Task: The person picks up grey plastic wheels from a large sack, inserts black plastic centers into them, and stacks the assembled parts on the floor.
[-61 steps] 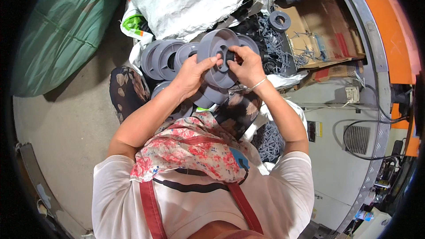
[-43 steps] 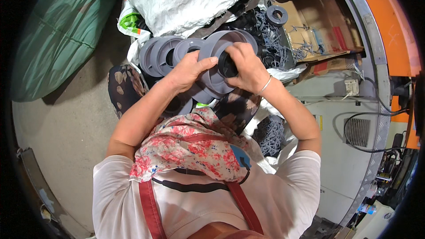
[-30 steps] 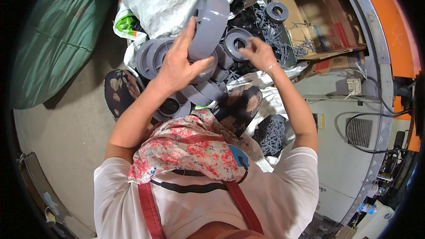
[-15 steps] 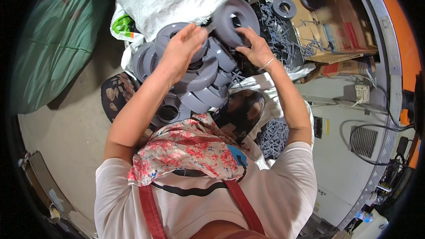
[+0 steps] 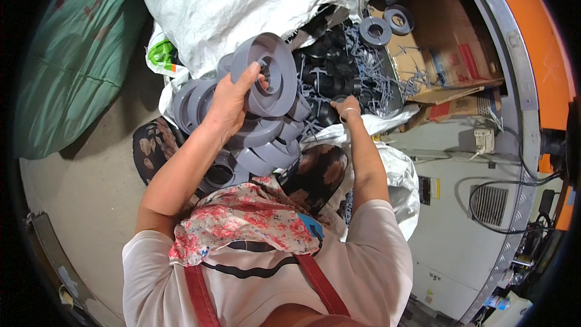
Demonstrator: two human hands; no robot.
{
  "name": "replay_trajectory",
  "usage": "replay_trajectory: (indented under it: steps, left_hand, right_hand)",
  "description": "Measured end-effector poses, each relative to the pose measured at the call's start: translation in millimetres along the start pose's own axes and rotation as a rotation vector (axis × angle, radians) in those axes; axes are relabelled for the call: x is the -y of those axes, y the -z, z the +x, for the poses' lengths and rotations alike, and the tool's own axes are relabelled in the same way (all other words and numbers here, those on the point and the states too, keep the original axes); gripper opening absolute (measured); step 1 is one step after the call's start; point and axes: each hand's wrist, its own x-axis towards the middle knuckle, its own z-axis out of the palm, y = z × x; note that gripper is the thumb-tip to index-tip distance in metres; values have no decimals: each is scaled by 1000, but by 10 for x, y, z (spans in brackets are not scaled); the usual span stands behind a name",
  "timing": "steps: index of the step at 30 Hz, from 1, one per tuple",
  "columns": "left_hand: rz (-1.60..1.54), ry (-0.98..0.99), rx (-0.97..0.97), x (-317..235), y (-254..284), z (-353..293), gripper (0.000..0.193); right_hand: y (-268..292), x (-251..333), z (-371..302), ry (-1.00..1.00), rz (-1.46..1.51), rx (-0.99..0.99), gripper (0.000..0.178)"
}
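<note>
My left hand (image 5: 233,100) grips a large grey flanged plastic ring (image 5: 279,94), thumb on its face and fingers through the centre hole. The ring is tilted up above a pile of similar grey plastic parts (image 5: 254,133) between my knees. Lower and to the right, my right hand (image 5: 347,108) reaches into a heap of black round parts (image 5: 330,85). Its fingers close around the edge of one black part, though the fingertips are partly hidden.
Thin grey branching plastic pieces (image 5: 378,82) lie beside the black heap. Two grey rings (image 5: 375,31) rest by an open cardboard box (image 5: 451,54). A white woven sack (image 5: 224,6) stands ahead, a green sack (image 5: 78,66) at left. A pale metal cabinet (image 5: 454,206) borders the right.
The large grey ring has passed from my right hand side to my left hand. My right hand has dropped to the black parts. A second grey ring now shows by the cardboard.
</note>
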Motion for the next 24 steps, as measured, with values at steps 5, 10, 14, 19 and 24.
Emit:
replay_trajectory:
  steps: [5, 10, 14, 19, 24]
  left_hand:
    - [101, -42, 70, -3, 27, -58, 33]
    - [19, 5, 185, 193, -166, -186, 39]
    - [-59, 17, 287, 173, -130, -343, 43]
    - [2, 42, 368, 34, 22, -516, 41]
    - [-34, 242, 484, -127, 139, -605, 39]
  right_hand:
    - [590, 310, -256, 279, 150, -67, 74]
    - [1282, 919, -1387, 806, 553, -148, 67]
    - [1361, 1168, -2009, 951, 282, -120, 73]
    - [1403, 1175, -2201, 1257, 99, -155, 76]
    - [1529, 1204, -2334, 1581, -178, -145, 81]
